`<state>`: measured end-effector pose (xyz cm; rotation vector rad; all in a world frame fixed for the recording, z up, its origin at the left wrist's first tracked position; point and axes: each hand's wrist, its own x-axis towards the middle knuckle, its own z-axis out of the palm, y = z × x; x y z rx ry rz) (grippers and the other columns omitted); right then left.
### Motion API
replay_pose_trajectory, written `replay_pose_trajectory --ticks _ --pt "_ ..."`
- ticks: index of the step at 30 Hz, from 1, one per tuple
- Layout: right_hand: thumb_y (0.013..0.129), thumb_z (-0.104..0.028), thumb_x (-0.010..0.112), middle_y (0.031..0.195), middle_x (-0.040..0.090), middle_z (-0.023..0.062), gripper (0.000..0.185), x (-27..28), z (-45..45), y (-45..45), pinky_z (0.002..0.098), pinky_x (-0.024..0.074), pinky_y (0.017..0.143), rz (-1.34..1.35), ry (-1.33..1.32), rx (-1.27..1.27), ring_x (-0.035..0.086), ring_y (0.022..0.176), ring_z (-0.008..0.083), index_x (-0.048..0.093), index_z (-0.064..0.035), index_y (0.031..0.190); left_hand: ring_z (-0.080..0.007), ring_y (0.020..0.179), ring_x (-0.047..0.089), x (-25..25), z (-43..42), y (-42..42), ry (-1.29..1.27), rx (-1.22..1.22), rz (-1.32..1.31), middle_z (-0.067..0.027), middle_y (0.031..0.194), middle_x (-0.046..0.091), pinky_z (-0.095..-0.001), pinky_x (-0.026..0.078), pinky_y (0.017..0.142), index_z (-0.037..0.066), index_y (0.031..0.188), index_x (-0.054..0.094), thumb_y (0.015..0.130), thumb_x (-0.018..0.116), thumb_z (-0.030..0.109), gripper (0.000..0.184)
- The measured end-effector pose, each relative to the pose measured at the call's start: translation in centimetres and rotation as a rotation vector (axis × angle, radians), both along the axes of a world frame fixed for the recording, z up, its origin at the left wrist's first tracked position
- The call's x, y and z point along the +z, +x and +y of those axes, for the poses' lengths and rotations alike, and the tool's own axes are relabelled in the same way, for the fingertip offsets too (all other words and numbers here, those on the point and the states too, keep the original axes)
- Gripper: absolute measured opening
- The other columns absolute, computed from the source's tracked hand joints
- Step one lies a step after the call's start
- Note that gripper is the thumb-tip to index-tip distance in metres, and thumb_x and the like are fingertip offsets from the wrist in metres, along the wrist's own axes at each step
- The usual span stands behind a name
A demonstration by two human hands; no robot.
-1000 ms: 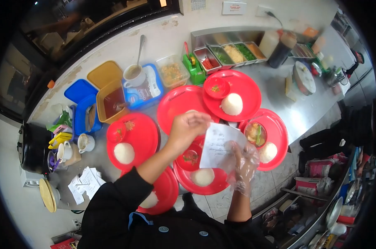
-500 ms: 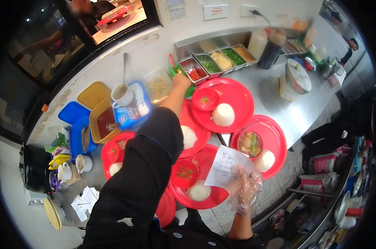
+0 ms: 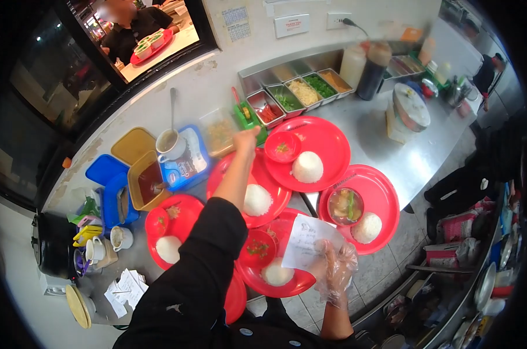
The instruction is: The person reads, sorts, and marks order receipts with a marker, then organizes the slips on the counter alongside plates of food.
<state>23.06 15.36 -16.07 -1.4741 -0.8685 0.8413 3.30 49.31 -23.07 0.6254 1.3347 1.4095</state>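
My left hand is closed, just in front of the green tape dispenser; whatever it may pinch is too small to make out. My right hand, in a clear plastic glove, grips a handwritten paper slip over the lower plates. Around my hands lie red plates, among them the upper one and the right one. They carry rice mounds and small red bowls. A bowl of soup with greens rests on the right plate.
Metal trays of toppings, a white bottle and a dark bottle line the wall. At left are a sauce tub, a ladle cup and paper slips. People are visible through the window and at far right.
My left hand first left the slip for the tape dispenser, then drew back slightly from it. My right hand still holds the slip, now lower. The view has shifted.
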Motion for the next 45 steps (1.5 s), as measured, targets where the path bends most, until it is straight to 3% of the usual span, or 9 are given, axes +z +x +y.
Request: replay_pose_trajectory --ticks 3,10,16,19,23,26,34,36,45 --pt "0.081 -0.016 0.060 0.076 0.058 0.0154 0.021 -0.4 -0.1 0.1 0.0376 0.0405 0.063 -0.122 -0.025 0.016 0.054 0.070 0.0287 0.060 0.0009 0.094 -0.0239 0.060 0.061 -1.3 -1.1 1.5 0.013 0.130 0.522 -0.0122 0.060 0.061 -0.0369 0.046 0.060 -0.002 0.069 0.066 0.072 0.067 0.016 0.018" --pt "0.080 -0.016 0.061 0.075 0.059 0.0151 0.018 1.1 -0.2 -0.1 0.0381 0.0396 0.063 -0.333 0.006 0.004 0.053 0.068 0.0282 0.061 0.0013 0.086 -0.0382 0.066 0.059 -0.9 -2.2 1.6 0.168 0.141 1.264 -0.0221 0.070 0.060 -0.0452 0.046 0.063 -0.003 0.066 0.060 0.074 0.058 0.017 0.022" --pt "0.080 -0.012 0.063 0.071 0.054 0.0078 0.017 1.7 -0.6 -0.9 0.0301 0.0391 0.058 -0.248 0.086 -0.054 0.050 0.065 0.0151 0.057 0.0035 0.082 -0.0374 0.069 0.060 3.9 -5.3 -0.4 0.226 -0.105 1.204 -0.0223 0.073 0.060 -0.0445 0.047 0.062 -0.002 0.071 0.063 0.073 0.058 0.017 0.019" --pt "0.080 -0.015 0.062 0.076 0.057 0.0118 0.018 2.0 -0.2 -1.7 0.0321 0.0406 0.062 -0.017 0.133 -0.018 0.053 0.070 0.0196 0.061 0.0025 0.087 -0.0175 0.072 0.063 8.7 -10.3 -1.7 0.377 -0.193 0.869 -0.0127 0.078 0.065 -0.0309 0.049 0.066 0.001 0.081 0.065 0.076 0.066 0.020 0.020" --pt "0.080 -0.015 0.063 0.075 0.056 0.0107 0.019 5.7 -0.6 -3.6 0.0327 0.0413 0.063 -0.038 0.206 0.075 0.053 0.069 0.0196 0.060 0.0018 0.088 -0.0183 0.098 0.055 16.2 -21.0 -3.4 0.379 -0.584 0.179 -0.0137 0.107 0.057 -0.0301 0.045 0.083 0.013 0.137 0.023 0.073 0.069 0.005 0.079" --pt "0.081 -0.016 0.061 0.077 0.057 0.0115 0.019 8.4 -1.7 -5.5 0.0330 0.0418 0.062 -0.372 0.105 0.197 0.053 0.069 0.0212 0.059 0.0005 0.090 -0.0227 0.100 0.056 19.2 -27.7 -5.4 0.352 -0.773 0.200 -0.0208 0.111 0.054 -0.0351 0.045 0.085 0.019 0.140 0.004 0.070 0.073 0.006 0.099" --pt "0.080 -0.013 0.058 0.079 0.063 0.0102 0.022 12.4 -4.5 -10.9 0.0322 0.0449 0.062 -0.662 0.522 0.525 0.059 0.071 0.0195 0.061 0.0007 0.098 -0.0155 0.081 0.062 21.8 -36.0 -11.4 0.345 -0.483 0.139 -0.0085 0.081 0.059 -0.0272 0.051 0.071 0.012 0.137 0.017 0.071 0.064 -0.010 0.084" --pt "0.081 -0.013 0.058 0.076 0.064 0.0094 0.021 15.8 -7.0 -12.7 0.0300 0.0455 0.062 0.004 0.104 0.559 0.059 0.070 0.0163 0.063 0.0008 0.097 -0.0133 0.078 0.061 21.5 -37.5 -12.3 0.338 -0.459 0.174 -0.0065 0.080 0.058 -0.0243 0.050 0.069 0.011 0.136 0.020 0.072 0.065 -0.007 0.081" --pt "0.076 -0.012 0.065 0.077 0.063 0.0084 0.022 12.3 -8.3 -13.2 0.0280 0.0447 0.062 -0.120 0.260 0.634 0.058 0.069 0.0135 0.062 0.0020 0.093 -0.0108 0.075 0.061 21.5 -41.6 -13.1 0.339 -0.252 0.229 -0.0050 0.077 0.060 -0.0223 0.050 0.068 0.006 0.132 0.028 0.071 0.066 -0.007 0.074"
